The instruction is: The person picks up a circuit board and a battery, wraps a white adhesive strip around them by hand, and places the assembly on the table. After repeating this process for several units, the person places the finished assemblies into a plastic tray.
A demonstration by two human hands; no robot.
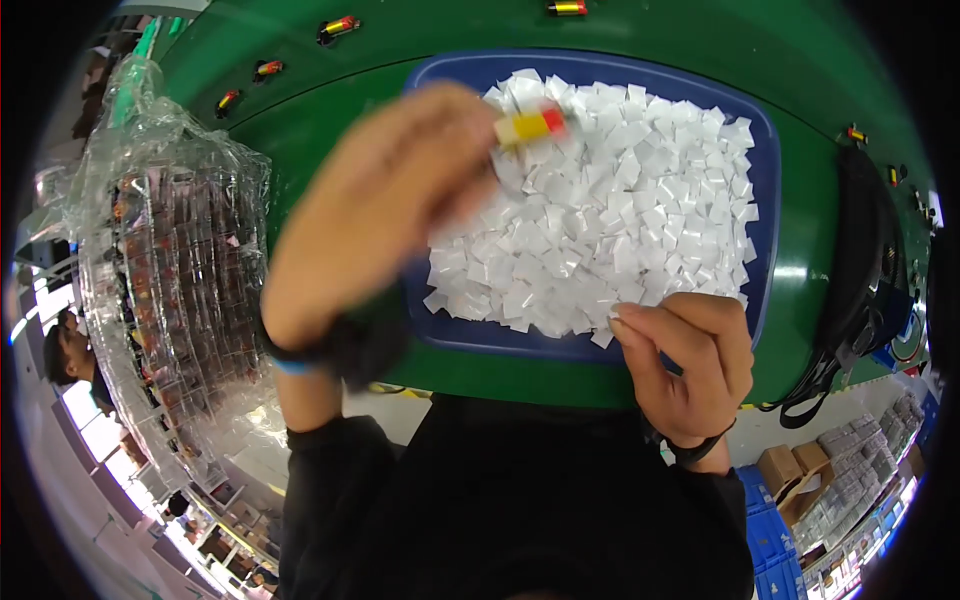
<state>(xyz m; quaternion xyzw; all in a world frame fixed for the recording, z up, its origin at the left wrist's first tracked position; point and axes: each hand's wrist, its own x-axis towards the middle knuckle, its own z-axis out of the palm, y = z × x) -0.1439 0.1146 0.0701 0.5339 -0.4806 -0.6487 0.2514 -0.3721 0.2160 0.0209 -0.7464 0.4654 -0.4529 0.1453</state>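
Note:
My left hand (385, 190), smeared by motion, is over the left side of a blue tray (590, 58). Its fingers grip a small yellow cylinder with a red end (528, 128), which looks like a battery cell. Loose white square pieces (610, 210) fill the tray in a heap. At the tray's near right edge, my right hand (695, 360) is closed, thumb and forefinger pinching a small white piece (614, 312). Only the tip of that piece shows.
On the green table (330, 120), several similar cylinders (340, 27) lie along the far side. Clear plastic-wrapped, stacked compartment trays (190, 290) stand at left. A black bag with straps (862, 240) lies at right. Blue crates (770, 540) and cardboard boxes (795, 470) stand beyond the near right edge.

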